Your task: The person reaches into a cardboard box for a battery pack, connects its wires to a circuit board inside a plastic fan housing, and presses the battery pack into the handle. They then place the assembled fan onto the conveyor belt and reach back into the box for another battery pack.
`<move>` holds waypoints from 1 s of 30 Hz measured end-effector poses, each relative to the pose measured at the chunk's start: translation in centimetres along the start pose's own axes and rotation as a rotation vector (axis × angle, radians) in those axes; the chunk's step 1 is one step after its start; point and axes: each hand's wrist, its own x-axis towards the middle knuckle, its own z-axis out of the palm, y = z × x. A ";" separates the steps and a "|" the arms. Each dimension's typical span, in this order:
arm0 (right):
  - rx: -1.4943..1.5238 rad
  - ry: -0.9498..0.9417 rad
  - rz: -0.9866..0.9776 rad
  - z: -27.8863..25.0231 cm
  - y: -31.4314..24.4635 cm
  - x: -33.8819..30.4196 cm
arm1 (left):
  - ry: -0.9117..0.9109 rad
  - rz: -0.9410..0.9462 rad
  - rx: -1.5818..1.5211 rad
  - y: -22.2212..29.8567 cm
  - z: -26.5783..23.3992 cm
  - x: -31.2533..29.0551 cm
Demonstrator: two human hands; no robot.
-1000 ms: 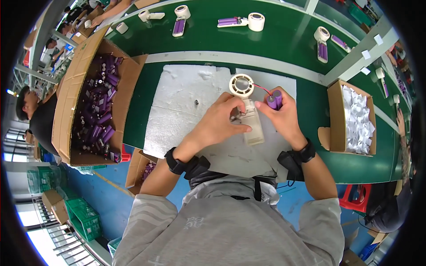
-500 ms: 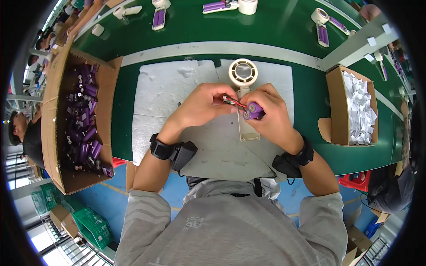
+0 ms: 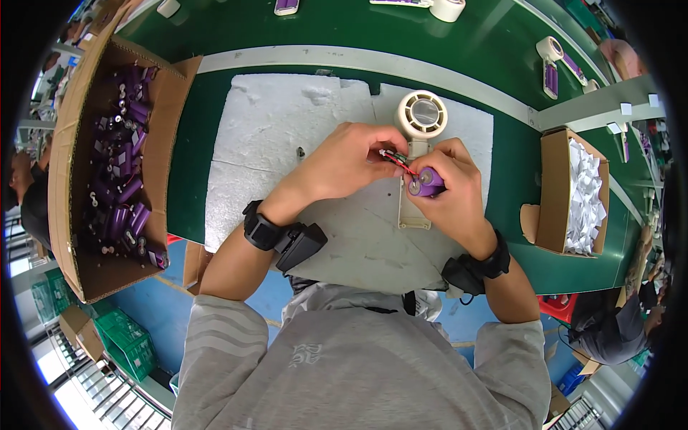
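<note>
Your left hand [image 3: 344, 165] is pinching red wires [image 3: 405, 167], your right hand [image 3: 460, 193] clasping purple cells [image 3: 429, 178]; you're apparently arranging leads, next needing slack.

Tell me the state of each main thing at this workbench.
Left hand, pinching wires
Wires, exposed
Right hand, closed around two purple cells
Purple cells, held, ends showing
Cream fan, lying on foam sheet, partly hidden
Left carton, open, holding loose cells
Right carton, open, holding white slips
</note>
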 end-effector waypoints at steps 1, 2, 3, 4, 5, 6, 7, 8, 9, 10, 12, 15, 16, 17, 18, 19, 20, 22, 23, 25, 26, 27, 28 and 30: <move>-0.001 -0.006 -0.004 0.0 0.0 0.0 | -0.022 -0.007 0.010 0.1 -0.1 -0.1; -0.033 -0.021 -0.015 0.1 0.0 -0.1 | -0.015 -0.006 0.007 0.1 -0.1 -0.2; -0.065 -0.033 -0.025 0.2 0.0 -0.2 | -0.029 -0.006 0.001 0.1 -0.2 -0.3; -0.098 -0.045 -0.034 0.2 0.0 -0.2 | -0.043 -0.005 -0.003 0.1 -0.3 -0.4; -0.099 -0.048 -0.037 0.2 0.0 -0.2 | -0.057 -0.005 -0.008 0.0 -0.4 -0.5; -0.109 -0.054 -0.042 0.2 -0.1 -0.2 | -0.054 -0.005 -0.009 0.0 -0.5 -0.6; -0.119 -0.060 -0.048 0.2 -0.2 -0.2 | -0.035 0.060 0.060 0.0 -0.7 -0.6; -0.130 -0.066 -0.053 0.2 -0.2 -0.1 | -0.017 0.126 0.128 0.2 -0.9 -0.6; -0.131 -0.068 -0.055 0.1 -0.2 -0.1 | 0.001 0.191 0.197 0.3 -1.0 -0.6; -0.133 -0.073 -0.061 0.1 -0.2 -0.1 | 0.003 0.191 0.196 0.4 -1.0 -0.7; -0.138 -0.084 -0.074 0.0 -0.2 -0.2 | 0.022 0.173 0.196 0.6 -0.9 -0.7; -0.106 -0.096 -0.063 -0.1 -0.1 -0.2 | 0.024 0.127 0.171 0.6 -0.8 -0.8; -0.090 -0.102 -0.058 -0.2 -0.2 -0.2 | 0.019 0.088 0.144 0.6 -0.8 -0.9; -0.090 -0.100 -0.056 -0.3 -0.3 0.0 | 0.015 0.050 0.118 0.6 -0.8 -0.9; -0.079 -0.095 -0.073 -0.5 -0.6 0.2 | 0.013 0.049 0.117 0.7 -0.7 -1.0; -0.068 -0.089 -0.090 -0.8 -0.9 0.3 | 0.008 0.058 0.117 0.8 -0.7 -1.0; -0.057 -0.084 -0.107 -0.9 -1.0 0.4 | 0.003 0.068 0.118 0.9 -0.6 -1.0; -0.023 -0.086 -0.087 -0.8 -0.8 0.1 | -0.005 0.077 0.117 0.8 -0.3 -1.0; 0.011 -0.084 -0.070 -0.7 -0.6 0.0 | 0.002 0.108 0.052 0.7 -0.2 -1.0; 0.044 -0.078 -0.051 -0.6 -0.1 -0.3 | 0.014 0.170 -0.079 0.3 0.1 -0.9; 0.122 -0.056 -0.033 -0.5 0.3 -0.5 | 0.010 0.171 -0.077 0.1 0.2 -0.8; 0.199 -0.033 -0.014 -0.6 0.7 -0.6 | 0.012 0.132 -0.097 -0.1 0.3 -0.7; 0.278 -0.011 0.002 -0.5 0.9 -0.7 | 0.017 0.091 -0.118 -0.3 0.2 -0.7; 0.297 0.016 0.037 -0.5 0.7 -0.9 | 0.021 0.051 -0.136 -0.4 0.0 -0.7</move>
